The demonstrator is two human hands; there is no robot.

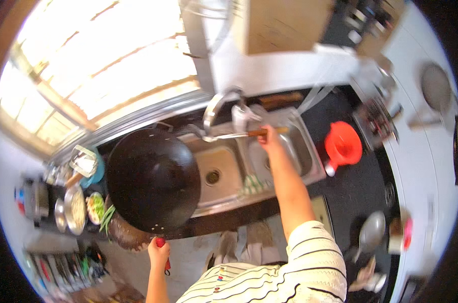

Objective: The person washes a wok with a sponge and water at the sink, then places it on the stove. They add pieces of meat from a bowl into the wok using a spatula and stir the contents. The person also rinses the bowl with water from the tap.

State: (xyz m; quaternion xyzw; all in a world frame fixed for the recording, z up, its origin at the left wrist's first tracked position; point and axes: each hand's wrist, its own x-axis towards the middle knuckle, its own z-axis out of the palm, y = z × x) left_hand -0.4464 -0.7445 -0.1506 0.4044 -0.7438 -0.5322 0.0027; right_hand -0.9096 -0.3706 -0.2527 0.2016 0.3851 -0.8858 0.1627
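A large black wok (153,179) hangs tilted at the left end of the sink, partly over its left basin. My left hand (159,252) is closed round the wok's red handle (161,242), close to the counter's front edge. Over the sink, my right hand (269,139) grips the wooden handle (257,133) of a metal-shafted cooking utensil. Its shaft points left toward the curved faucet (211,113). The utensil's head is blurred, so I cannot tell whether it is a ladle or a turner.
A green-checked cloth (252,184) lies on the front of the double sink (317,174). To the right stands a red plastic vessel (342,144). Left of the wok are a bowl of pale food (76,212), a dish of cut vegetables (95,208) and green stalks (106,219).
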